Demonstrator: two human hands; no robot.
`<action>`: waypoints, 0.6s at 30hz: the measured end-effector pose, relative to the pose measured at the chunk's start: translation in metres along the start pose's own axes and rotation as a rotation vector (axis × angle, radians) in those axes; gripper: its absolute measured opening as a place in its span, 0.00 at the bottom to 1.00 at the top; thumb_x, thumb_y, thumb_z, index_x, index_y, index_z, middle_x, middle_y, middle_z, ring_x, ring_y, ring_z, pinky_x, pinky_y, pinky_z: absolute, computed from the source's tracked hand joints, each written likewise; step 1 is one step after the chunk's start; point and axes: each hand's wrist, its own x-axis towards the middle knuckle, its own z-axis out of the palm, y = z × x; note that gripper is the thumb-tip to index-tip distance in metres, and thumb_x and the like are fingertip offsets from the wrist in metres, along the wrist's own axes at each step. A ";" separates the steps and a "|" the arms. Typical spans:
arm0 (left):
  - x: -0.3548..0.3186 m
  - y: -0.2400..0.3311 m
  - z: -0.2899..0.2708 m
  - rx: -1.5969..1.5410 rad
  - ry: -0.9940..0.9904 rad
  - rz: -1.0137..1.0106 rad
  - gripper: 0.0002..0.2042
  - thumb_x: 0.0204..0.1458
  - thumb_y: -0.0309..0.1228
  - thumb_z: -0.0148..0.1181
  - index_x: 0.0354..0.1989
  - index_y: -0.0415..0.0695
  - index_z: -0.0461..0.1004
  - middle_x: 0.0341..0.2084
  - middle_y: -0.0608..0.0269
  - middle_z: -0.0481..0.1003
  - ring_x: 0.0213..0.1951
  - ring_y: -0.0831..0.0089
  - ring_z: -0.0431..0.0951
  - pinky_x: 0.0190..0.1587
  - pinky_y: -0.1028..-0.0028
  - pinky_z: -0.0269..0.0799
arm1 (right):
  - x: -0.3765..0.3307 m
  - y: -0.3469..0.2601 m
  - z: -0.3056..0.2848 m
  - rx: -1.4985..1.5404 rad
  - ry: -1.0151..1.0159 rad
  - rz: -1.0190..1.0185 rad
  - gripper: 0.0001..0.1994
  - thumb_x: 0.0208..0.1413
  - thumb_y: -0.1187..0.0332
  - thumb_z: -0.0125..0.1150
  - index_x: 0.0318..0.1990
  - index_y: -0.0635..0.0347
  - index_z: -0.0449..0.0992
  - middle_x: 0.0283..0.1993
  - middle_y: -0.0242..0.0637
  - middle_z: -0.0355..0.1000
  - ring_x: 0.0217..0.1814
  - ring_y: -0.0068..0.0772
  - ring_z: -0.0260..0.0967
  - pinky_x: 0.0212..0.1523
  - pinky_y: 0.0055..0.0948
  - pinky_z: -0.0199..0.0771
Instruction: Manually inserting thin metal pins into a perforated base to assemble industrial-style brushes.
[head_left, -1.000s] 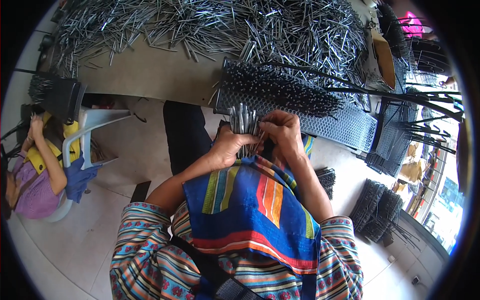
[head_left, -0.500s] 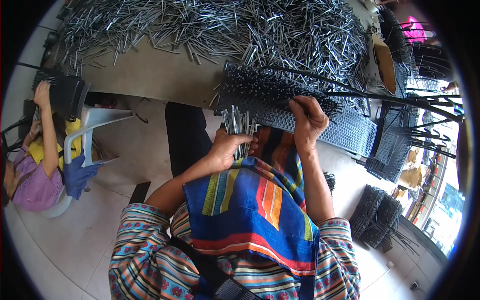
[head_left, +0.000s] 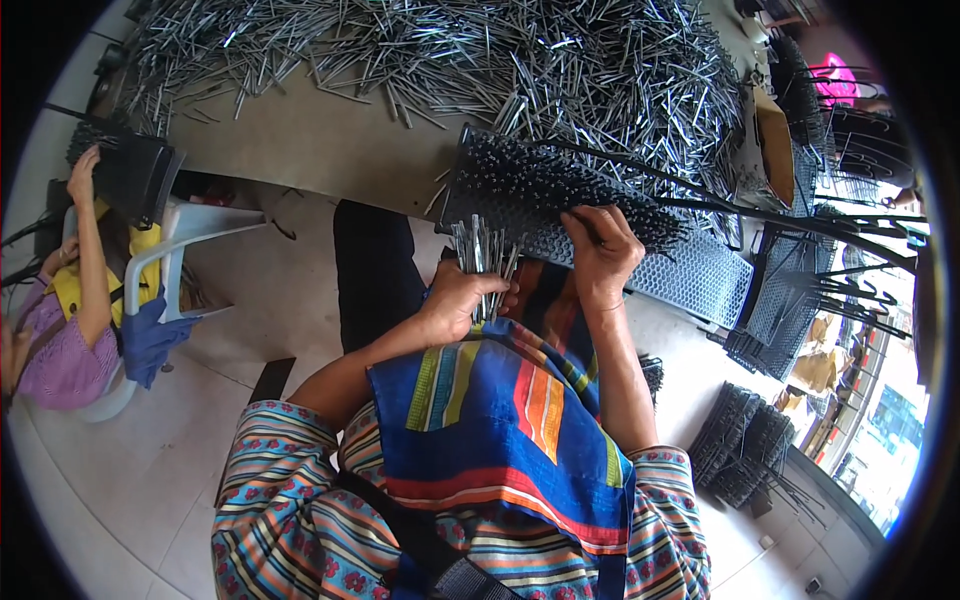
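My left hand (head_left: 458, 302) is wrapped round a bundle of thin metal rods (head_left: 478, 245), which point upward out of the fist. To the right, my right hand (head_left: 610, 258) hovers at the near side of a black perforated rack (head_left: 708, 278), thumb and fingers pinched together. Whatever sits in that pinch is too small or hidden to make out. Many short dark rods (head_left: 555, 185) stand upright in the rack's holes along its far and left part. Bare honeycomb holes show along its near side and right end.
A big heap of loose metal rods (head_left: 430, 50) covers the table's far part (head_left: 300, 140). At right stand an open cardboard box (head_left: 773, 140) and more racks with hooked wires. Black racks (head_left: 740, 445) are stacked on the floor. At far left, a co-worker's hand (head_left: 84, 175) touches another rack.
My right hand has moved slightly left and toward me along the rack, still pinched. My left hand keeps its bundle in nearly the same place. The view has shifted a little.
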 end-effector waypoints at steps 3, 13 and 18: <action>0.000 -0.001 -0.001 0.002 -0.017 0.007 0.08 0.43 0.17 0.63 0.33 0.29 0.76 0.28 0.49 0.79 0.28 0.63 0.81 0.31 0.68 0.78 | 0.002 -0.005 -0.001 0.016 0.017 0.001 0.06 0.41 0.76 0.69 0.29 0.59 0.80 0.25 0.35 0.72 0.22 0.30 0.71 0.24 0.25 0.68; -0.006 0.006 -0.001 -0.072 -0.085 0.105 0.11 0.42 0.15 0.62 0.37 0.33 0.76 0.28 0.52 0.79 0.28 0.64 0.81 0.31 0.69 0.78 | 0.002 -0.017 -0.005 -0.109 -0.088 -0.051 0.04 0.45 0.75 0.67 0.29 0.63 0.79 0.21 0.35 0.71 0.23 0.22 0.69 0.24 0.23 0.66; -0.011 0.012 0.005 -0.104 -0.157 0.097 0.12 0.41 0.14 0.62 0.37 0.35 0.75 0.28 0.53 0.79 0.28 0.65 0.81 0.32 0.69 0.78 | -0.015 -0.017 0.006 0.437 -0.641 0.615 0.10 0.40 0.70 0.69 0.28 0.68 0.79 0.24 0.39 0.77 0.25 0.23 0.72 0.28 0.24 0.72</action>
